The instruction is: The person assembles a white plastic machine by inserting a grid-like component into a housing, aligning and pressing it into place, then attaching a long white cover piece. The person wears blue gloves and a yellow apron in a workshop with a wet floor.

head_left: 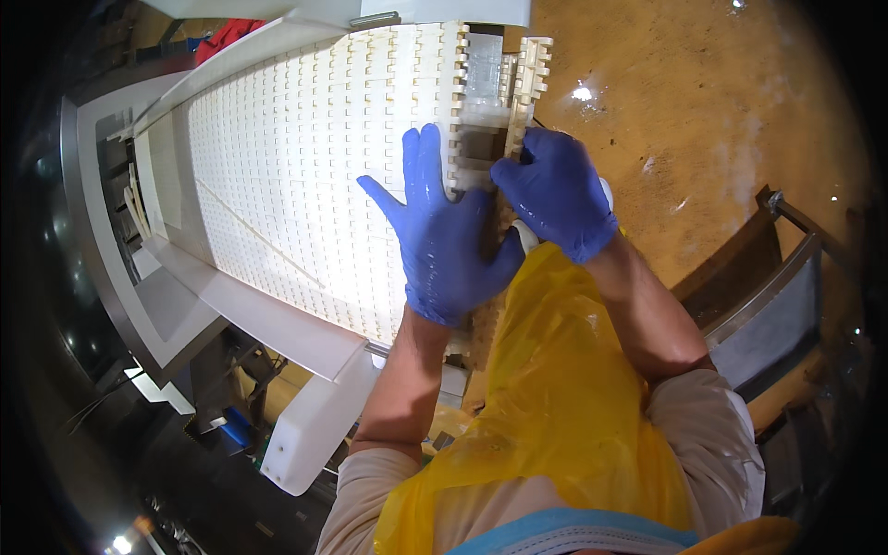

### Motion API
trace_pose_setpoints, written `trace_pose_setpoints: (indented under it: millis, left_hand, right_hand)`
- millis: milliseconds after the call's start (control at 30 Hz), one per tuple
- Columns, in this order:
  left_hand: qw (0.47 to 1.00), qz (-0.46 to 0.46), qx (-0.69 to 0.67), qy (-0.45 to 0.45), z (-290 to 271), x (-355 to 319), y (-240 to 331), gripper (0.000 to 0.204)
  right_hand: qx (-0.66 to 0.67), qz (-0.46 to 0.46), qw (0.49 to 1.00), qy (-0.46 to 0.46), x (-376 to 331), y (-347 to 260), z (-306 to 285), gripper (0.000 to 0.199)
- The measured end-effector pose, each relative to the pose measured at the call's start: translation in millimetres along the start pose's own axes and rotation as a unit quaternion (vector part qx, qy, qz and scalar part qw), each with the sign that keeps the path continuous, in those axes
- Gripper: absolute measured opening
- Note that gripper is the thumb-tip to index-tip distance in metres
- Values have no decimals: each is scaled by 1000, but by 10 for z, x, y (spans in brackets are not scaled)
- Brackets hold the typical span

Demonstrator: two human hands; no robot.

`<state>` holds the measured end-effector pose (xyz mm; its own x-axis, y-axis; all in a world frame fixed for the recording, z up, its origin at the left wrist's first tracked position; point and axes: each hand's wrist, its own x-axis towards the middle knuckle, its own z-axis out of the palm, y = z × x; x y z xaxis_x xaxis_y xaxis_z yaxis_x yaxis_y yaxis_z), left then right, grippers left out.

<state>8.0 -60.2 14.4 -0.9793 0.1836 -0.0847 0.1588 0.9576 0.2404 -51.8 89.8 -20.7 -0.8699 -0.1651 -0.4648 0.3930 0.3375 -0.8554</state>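
A white modular plastic conveyor belt [287,166], made of interlocking links, stretches out to the left in front of me. My left hand [449,231], in a blue glove, rests on the belt's near end with several fingers spread and one bent over the toothed edge. Across a narrow gap stands a separate end row of belt links [528,81]. My right hand [555,190], also gloved in blue, is closed at the lower part of that row. Its fingertips are partly hidden. Grey and white supports show in the gap between the two belt edges.
White side guards [277,319] flank the belt, and a metal frame [106,240] surrounds its far end. A wet tan floor [684,120] lies to the right, with a metal-framed panel [768,305] at lower right. A yellow apron [564,370] covers my front.
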Motion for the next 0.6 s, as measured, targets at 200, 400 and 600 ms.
trace_pose_setpoints:
  millis: [200,400,600]
  left_hand:
    - [1000,6,-18,13,-89,38,36,32]
    - [998,26,-31,43,66,-28,-64,24]
    - [998,18,-40,41,36,-27,-73,23]
  right_hand:
    - [-97,-10,995,23,-2,-67,13,31]
    - [-26,-53,998,33,-24,11,64,33]
    - [-9,-91,993,69,-20,45,103,31]
